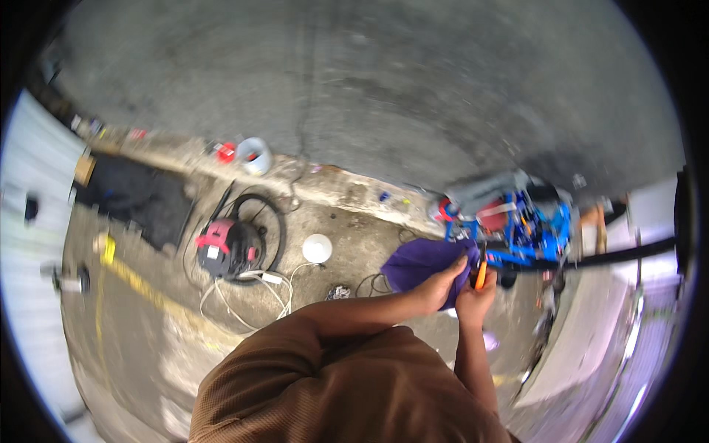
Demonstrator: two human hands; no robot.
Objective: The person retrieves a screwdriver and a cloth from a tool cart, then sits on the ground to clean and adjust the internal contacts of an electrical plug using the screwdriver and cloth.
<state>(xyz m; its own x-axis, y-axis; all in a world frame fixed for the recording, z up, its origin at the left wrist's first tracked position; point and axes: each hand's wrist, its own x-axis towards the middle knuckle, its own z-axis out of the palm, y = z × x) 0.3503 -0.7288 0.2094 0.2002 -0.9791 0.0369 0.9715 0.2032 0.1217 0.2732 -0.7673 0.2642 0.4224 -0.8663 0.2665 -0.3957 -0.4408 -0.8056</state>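
Observation:
My left hand (443, 284) grips a purple cloth (410, 262) that hangs beside and beneath it. My right hand (476, 295) is closed on an orange-handled hand tool (481, 273), close to my left hand and the cloth; its head is too blurred to make out. Just beyond both hands stands a blue rack (509, 255) packed with tools and parts, with a red and silver item (447, 208) at its left end.
A red-and-black vacuum (229, 255) with hose and cables lies left on the concrete, near a white round object (317, 249). A bucket (255, 155) and red container (225, 153) sit on the kerb (347, 188). A dark bar (620, 256) extends rightward from the rack.

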